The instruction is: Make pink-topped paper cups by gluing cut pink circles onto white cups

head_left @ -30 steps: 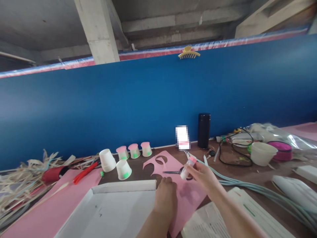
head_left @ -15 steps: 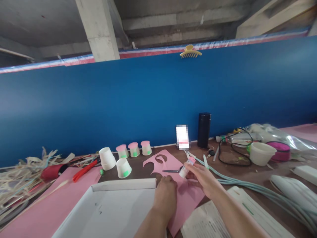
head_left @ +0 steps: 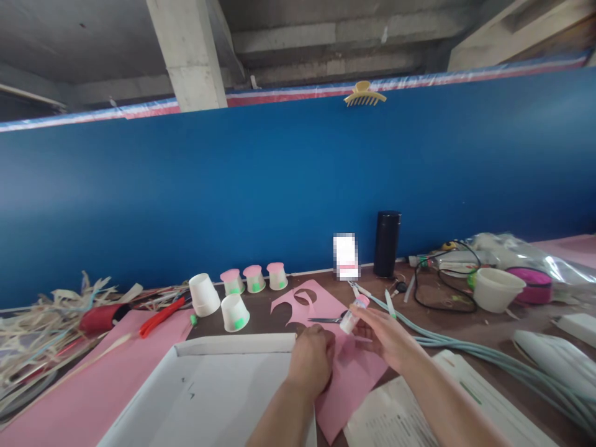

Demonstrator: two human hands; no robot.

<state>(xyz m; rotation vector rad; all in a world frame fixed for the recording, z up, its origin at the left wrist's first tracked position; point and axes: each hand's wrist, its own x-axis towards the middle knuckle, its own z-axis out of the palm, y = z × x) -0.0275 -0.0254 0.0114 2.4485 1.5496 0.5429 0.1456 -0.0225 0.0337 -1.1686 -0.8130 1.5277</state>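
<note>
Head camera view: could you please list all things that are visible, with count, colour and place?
glue stick: 1, white with pink cap, in the right hand
pink sheet: 1, cut out, under both hands
scissors: 1, dark, on the sheet
cups: 5, white, upside down, three pink-topped, left of the sheet
tray: 1, white, front left
flask: 1, black, at the blue wall
bowl: 1, cream, right
hair clip: 1, yellow, on the wall top
left hand: on the sheet
right hand: holds the glue stick
</note>
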